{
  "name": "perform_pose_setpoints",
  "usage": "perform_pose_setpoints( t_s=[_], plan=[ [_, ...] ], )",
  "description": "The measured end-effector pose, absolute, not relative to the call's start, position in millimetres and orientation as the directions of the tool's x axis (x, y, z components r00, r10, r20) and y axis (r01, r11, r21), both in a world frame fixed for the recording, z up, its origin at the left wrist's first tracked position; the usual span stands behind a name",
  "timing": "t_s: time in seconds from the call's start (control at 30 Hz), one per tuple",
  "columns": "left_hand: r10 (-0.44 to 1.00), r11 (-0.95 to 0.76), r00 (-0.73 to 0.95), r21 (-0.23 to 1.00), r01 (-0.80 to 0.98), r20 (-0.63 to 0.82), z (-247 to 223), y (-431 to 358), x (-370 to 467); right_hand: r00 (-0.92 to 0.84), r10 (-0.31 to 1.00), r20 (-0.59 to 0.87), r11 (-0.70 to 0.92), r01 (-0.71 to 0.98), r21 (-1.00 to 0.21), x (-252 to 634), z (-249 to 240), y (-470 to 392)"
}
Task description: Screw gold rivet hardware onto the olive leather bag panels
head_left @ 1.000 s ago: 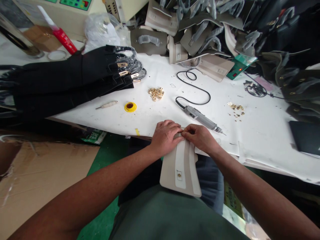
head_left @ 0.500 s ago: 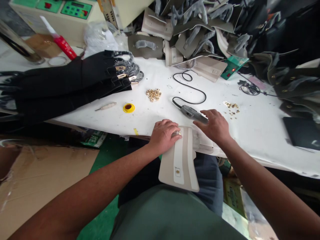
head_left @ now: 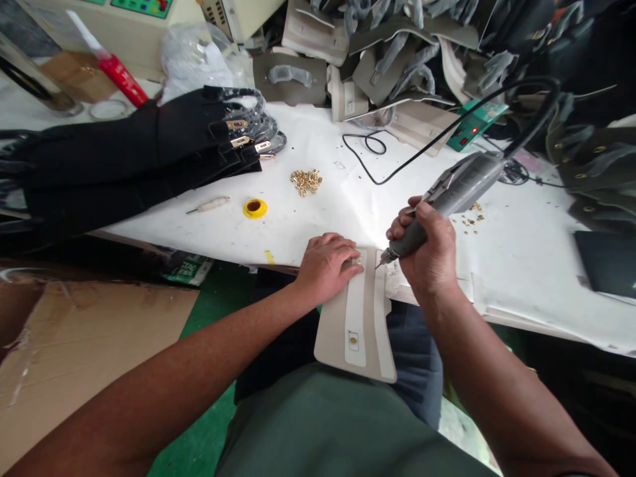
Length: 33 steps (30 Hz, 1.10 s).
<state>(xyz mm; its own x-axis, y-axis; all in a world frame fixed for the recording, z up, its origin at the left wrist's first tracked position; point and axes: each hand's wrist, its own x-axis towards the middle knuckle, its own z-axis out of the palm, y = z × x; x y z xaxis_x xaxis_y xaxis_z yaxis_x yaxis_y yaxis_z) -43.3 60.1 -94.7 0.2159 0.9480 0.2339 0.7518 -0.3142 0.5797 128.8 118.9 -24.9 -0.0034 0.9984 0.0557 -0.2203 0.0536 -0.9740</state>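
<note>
A grey electric screwdriver with a black cord is wrapped in my right hand. Its thin bit points down and left, close to the right edge of a beige panel; whether it touches cannot be made out. My left hand rests on the panel's upper end, thumb and fingertips pinching around a small metal fitting there. The panel overhangs the table's front edge towards my lap. A pale strip runs along it, with a brass-coloured fitting near its lower end.
Small gold screws or studs lie in a pile mid-table, with more gold pieces to the right. A yellow ring and an awl-like tool lie left. Black straps, beige panels and a green box stand behind.
My right hand has taken hold of the electric screwdriver and lifted it off the table, its bit swung down towards the panel. The cord now arches upward. My left hand stays on the panel.
</note>
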Motion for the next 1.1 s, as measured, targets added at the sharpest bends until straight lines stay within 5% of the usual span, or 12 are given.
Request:
perform_pose_setpoints(
  t_s=[0.27, 0.53, 0.77, 1.1],
  plan=[
    [0.948, -0.314, 0.212, 0.584, 0.748, 0.238, -96, 59, -43, 0.033, 0.986, 0.164, 0.163, 0.009, -0.987, 96, -42, 106],
    [0.948, -0.312, 0.212, 0.57, 0.76, 0.237, -94, 59, -43, 0.021, 0.974, 0.227, 0.228, -0.055, -0.972, 93, -48, 107],
    [0.948, -0.316, 0.223, 0.576, 0.754, 0.229, -95, 60, -44, -0.061, 0.973, 0.221, 0.228, 0.147, -0.963, 98, -48, 105],
    [0.952, -0.305, 0.224, 0.565, 0.767, 0.21, -93, 60, -42, -0.218, 0.955, 0.202, 0.247, 0.204, -0.947, 101, -49, 107]
  ],
)
